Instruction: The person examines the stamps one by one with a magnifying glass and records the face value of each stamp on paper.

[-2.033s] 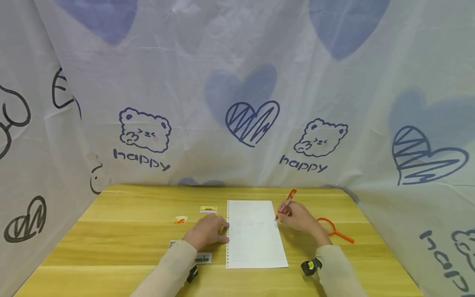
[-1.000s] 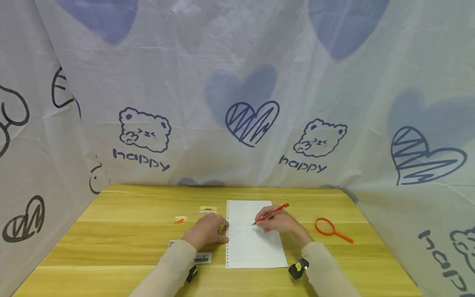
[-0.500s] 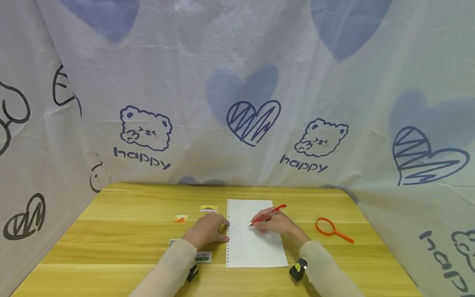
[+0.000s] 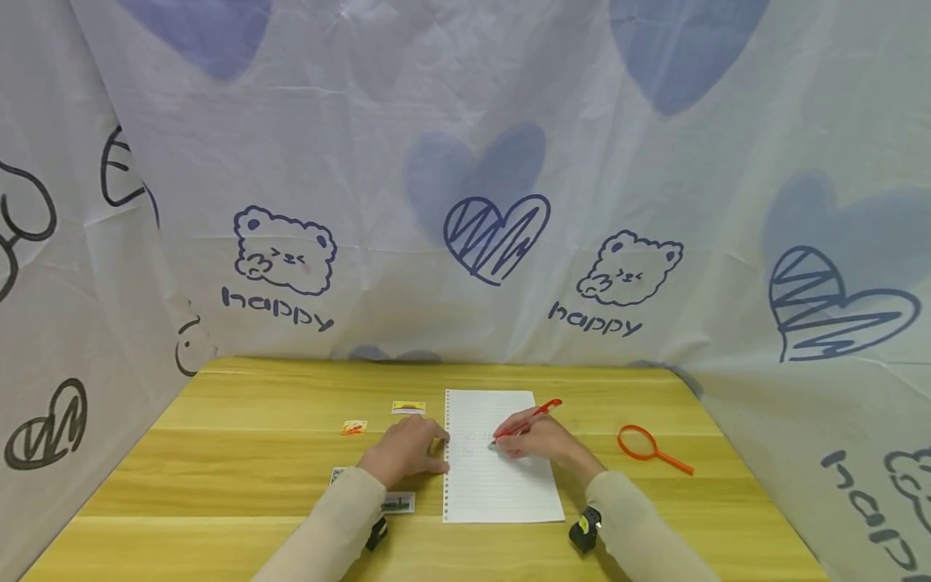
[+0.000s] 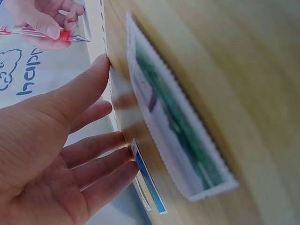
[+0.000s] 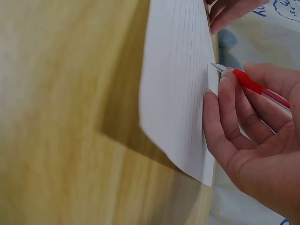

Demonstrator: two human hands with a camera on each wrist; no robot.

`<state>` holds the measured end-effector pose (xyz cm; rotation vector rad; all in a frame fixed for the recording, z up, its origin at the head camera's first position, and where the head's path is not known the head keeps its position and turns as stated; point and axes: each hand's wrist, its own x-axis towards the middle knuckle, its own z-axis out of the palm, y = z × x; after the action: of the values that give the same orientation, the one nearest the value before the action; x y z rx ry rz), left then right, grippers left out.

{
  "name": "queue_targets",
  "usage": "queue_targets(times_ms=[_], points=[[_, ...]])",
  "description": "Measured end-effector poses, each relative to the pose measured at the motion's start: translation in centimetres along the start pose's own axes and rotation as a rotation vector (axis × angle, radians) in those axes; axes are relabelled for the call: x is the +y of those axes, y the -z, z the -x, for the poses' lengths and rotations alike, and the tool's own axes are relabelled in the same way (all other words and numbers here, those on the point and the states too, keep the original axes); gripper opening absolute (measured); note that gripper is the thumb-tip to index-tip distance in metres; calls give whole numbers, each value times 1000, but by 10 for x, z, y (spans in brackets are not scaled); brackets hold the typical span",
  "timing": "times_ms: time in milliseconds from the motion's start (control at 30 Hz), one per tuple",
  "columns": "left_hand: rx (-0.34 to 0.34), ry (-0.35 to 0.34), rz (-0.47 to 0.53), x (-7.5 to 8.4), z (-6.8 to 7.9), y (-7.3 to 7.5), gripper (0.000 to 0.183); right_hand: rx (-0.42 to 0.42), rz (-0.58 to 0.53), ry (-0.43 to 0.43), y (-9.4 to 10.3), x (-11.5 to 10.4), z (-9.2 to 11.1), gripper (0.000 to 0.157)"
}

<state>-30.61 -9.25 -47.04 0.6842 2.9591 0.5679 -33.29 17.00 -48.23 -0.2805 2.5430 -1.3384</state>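
Observation:
A lined sheet of paper (image 4: 502, 493) with punched holes down its left side lies on the wooden table. My right hand (image 4: 537, 436) pinches a red pen (image 4: 545, 406) and rests on the sheet, the metal tip low over its upper half. Faint writing shows left of the tip. In the right wrist view, thumb and fingers close round the red grip of the pen (image 6: 248, 82). My left hand (image 4: 407, 451) lies with loosely extended fingers, thumb and fingertips at the punched edge. A green-and-white stamp (image 5: 173, 117) lies beside that hand in the left wrist view.
An orange magnifying glass (image 4: 655, 455) lies right of the paper. Left of it are a yellow stamp (image 4: 409, 407) and an orange stamp (image 4: 354, 428); another stamp (image 4: 338, 474) is partly under the left sleeve. A printed curtain (image 4: 393, 315) hangs behind the table.
My right hand has moved left with the pen, from the sheet's right edge onto its upper half, and lately only shifts slightly. The left hand stays in place.

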Motion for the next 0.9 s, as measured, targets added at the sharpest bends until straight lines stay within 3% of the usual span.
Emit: queue_targets(times_ms=[333,767,900], points=[[7,-15,2,2,1,1,46,29,18,-22,-3,-4,2,11],[3,-12,-12,0,0,1,46,-41,79,79,0,-3,4,14],[-3,-14,-9,0,1,1,46,-13,87,49,-2,-4,5,13]])
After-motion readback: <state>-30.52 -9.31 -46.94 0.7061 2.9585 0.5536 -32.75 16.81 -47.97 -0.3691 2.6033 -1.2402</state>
